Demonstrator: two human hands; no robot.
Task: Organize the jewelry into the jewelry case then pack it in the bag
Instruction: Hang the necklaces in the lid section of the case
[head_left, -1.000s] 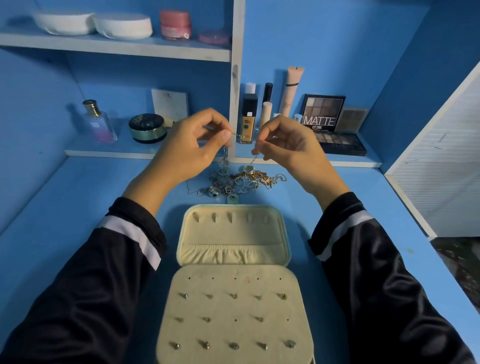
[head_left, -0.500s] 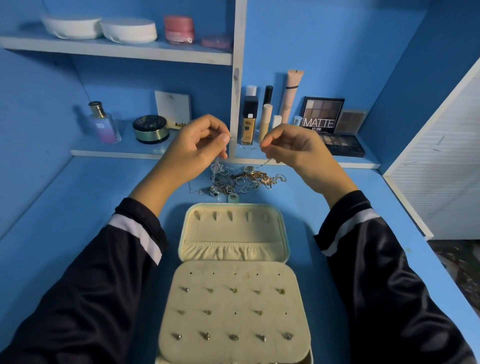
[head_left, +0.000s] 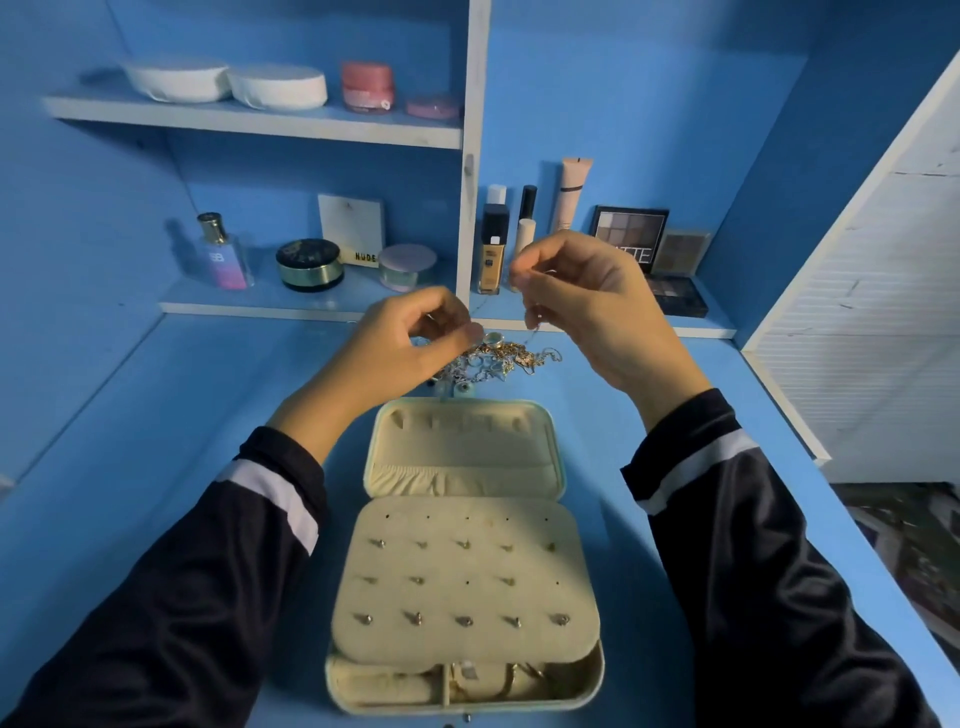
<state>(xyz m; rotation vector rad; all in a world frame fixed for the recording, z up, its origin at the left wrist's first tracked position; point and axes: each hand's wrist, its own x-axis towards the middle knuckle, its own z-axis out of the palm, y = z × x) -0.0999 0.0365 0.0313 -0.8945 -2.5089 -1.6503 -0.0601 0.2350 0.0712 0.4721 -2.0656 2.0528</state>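
Observation:
A cream jewelry case (head_left: 465, 457) lies open on the blue desk. Its flap panel (head_left: 467, 577) carries several stud earrings, and its bottom compartments hold gold pieces. Behind the case is a tangled pile of gold and silver jewelry (head_left: 498, 358). My left hand (head_left: 410, 338) is low over the pile's left side and pinches a thin chain. My right hand (head_left: 587, 301) is raised higher and pinches the same thin chain (head_left: 530, 325), which hangs down toward the pile. No bag is in view.
A low shelf (head_left: 311, 306) at the desk's back holds a perfume bottle (head_left: 223, 254), round compacts, foundation tubes (head_left: 493, 244) and eyeshadow palettes (head_left: 634, 234). An upper shelf carries white pads and pink jars. A white slatted panel (head_left: 857, 322) bounds the right side.
My left hand has dropped down to the jewelry pile. My right hand stays raised, still pinching the chain. The view has tilted down, showing the case's front compartments.

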